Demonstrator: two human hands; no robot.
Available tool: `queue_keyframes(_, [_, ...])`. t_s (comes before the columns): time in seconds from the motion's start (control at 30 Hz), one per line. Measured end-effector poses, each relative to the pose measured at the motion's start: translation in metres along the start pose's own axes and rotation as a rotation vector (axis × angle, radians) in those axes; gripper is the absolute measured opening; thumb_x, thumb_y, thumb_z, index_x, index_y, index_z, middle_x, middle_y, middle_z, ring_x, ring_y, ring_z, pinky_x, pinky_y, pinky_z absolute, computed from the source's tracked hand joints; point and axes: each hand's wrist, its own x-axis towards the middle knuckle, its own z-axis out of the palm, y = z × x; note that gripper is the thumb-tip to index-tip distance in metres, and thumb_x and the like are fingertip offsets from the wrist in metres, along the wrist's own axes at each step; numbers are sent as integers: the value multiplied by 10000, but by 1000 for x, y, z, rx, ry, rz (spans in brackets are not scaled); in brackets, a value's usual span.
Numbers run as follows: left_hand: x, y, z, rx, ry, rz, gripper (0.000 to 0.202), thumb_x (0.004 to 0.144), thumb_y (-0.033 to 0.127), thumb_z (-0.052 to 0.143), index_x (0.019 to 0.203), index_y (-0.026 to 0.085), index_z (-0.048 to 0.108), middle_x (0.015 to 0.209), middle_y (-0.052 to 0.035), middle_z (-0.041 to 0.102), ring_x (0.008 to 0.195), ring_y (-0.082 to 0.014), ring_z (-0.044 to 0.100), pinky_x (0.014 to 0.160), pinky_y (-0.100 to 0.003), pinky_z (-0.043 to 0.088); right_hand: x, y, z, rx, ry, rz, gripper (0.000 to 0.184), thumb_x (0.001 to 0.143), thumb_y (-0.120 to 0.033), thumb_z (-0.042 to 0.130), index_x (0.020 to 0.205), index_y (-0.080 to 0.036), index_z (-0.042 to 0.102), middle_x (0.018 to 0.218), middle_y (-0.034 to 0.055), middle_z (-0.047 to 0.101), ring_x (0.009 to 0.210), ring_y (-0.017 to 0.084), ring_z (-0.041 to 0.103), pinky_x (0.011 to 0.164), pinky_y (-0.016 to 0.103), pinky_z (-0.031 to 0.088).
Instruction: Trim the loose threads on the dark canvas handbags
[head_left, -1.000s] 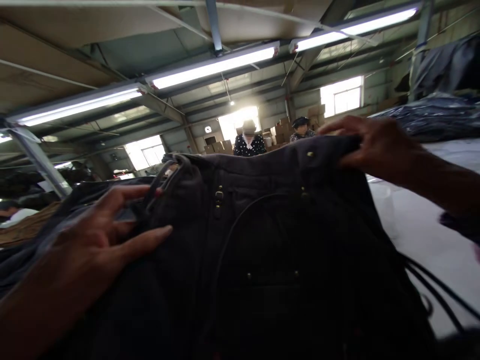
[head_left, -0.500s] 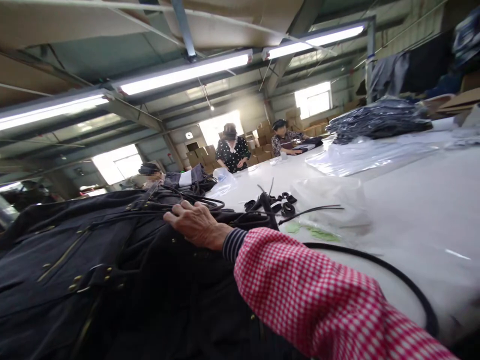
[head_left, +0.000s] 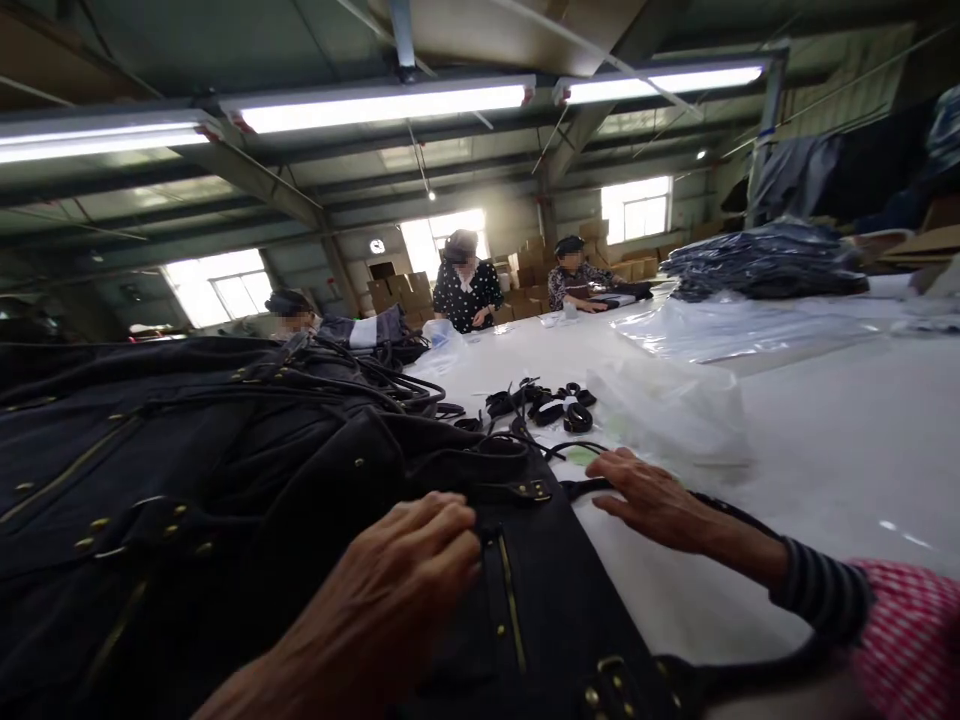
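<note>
A dark garment (head_left: 247, 500) with brass studs, a zip and black cords lies heaped over the left half of a white table (head_left: 825, 440). My left hand (head_left: 397, 580) rests on the garment beside the zip, fingers curled against the cloth. My right hand (head_left: 652, 495) lies flat on the table at the garment's right edge, fingers stretched out over a black cord (head_left: 720, 505). A red checked sleeve (head_left: 907, 640) with a striped cuff covers my right forearm.
Several rolled black straps (head_left: 547, 405) and a clear plastic bag (head_left: 667, 410) lie just beyond my right hand. A stack of bagged dark garments (head_left: 765, 262) sits at the far right. Three people (head_left: 469, 285) work at the table's far end.
The garment, held up a second ago, now lies on the pile. My right hand moved off the heap down to the table at its right edge; my left hand came to rest on the cloth.
</note>
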Motion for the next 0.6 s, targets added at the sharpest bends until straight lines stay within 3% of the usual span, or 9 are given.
queue_keyframes(0.1, [71, -18, 40, 144, -100, 119, 329, 962, 313, 608, 1287, 263, 633, 1454, -102, 563, 1381, -295, 461, 1172, -513, 320, 0, 2, 17, -79, -27, 17, 363, 856, -92, 521, 1192, -174, 632, 1190, 120, 653, 1154, 294, 541, 990, 429, 426])
queue_keyframes(0.17, [101, -36, 66, 256, -134, 8, 458, 945, 350, 643, 1382, 236, 568, 1499, -151, 511, 1417, -359, 402, 1180, -589, 236, 6, -3, 29, -156, -40, 44, 406, 828, -42, 500, 1186, -173, 641, 1138, 110, 659, 1120, 298, 542, 947, 425, 416])
queue_keyframes(0.27, [114, -59, 91, 323, -201, -244, 409, 971, 410, 593, 1284, 150, 631, 1229, -209, 672, 1188, -382, 580, 1058, -556, 353, 16, -5, 43, -268, -35, 45, 306, 872, -45, 487, 1074, -182, 672, 1065, 98, 662, 1044, 302, 558, 868, 417, 395])
queue_keyframes(0.33, [113, -66, 96, 318, -230, -304, 333, 985, 398, 561, 1084, 108, 693, 995, -197, 720, 1008, -356, 650, 956, -492, 415, 21, -3, 46, -309, -23, 19, 252, 897, -45, 490, 988, -184, 679, 1021, 92, 666, 991, 287, 571, 827, 397, 377])
queue_keyframes(0.4, [115, -68, 93, 309, -229, -324, 300, 993, 376, 544, 997, 114, 689, 913, -178, 725, 936, -339, 672, 899, -454, 429, 25, 0, 38, -317, 11, 17, 213, 907, -50, 511, 924, -185, 674, 971, 83, 669, 956, 268, 581, 794, 372, 363])
queue_keyframes(0.5, [130, -69, 78, 280, -211, -404, 360, 1023, 450, 459, 1046, 152, 660, 859, -141, 736, 864, -324, 696, 811, -414, 439, 30, 8, 10, -282, 142, 87, 156, 956, -127, 537, 898, -198, 663, 938, 60, 663, 920, 235, 604, 740, 332, 356])
queue_keyframes(0.6, [149, -74, 69, 119, -201, -576, 441, 1016, 573, 388, 1070, 223, 650, 920, -115, 755, 887, -321, 706, 749, -373, 433, 33, 18, -13, -275, 269, 204, 166, 1006, -206, 500, 997, -227, 664, 983, 37, 660, 800, 186, 627, 639, 305, 332])
